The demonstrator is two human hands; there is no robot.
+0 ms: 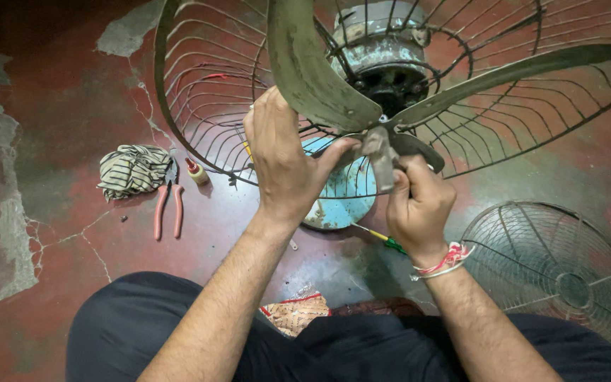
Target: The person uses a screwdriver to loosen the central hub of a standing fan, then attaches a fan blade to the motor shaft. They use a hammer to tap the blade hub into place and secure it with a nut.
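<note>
Fan blade assembly [362, 106] is held at its hub, in front of the rear wire guard [206, 92]; left hand [284, 159] is wrapped around one blade root, right hand [419, 205] clenched on the hub's lower part. Pliers [167, 205] and striped rag [132, 170] lie left of the left hand, front guard [553, 269] right of the right wrist

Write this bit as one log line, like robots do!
left hand: grips fan blade | right hand: grips blade hub | rear guard: on fan | pliers, front guard: on floor
</note>
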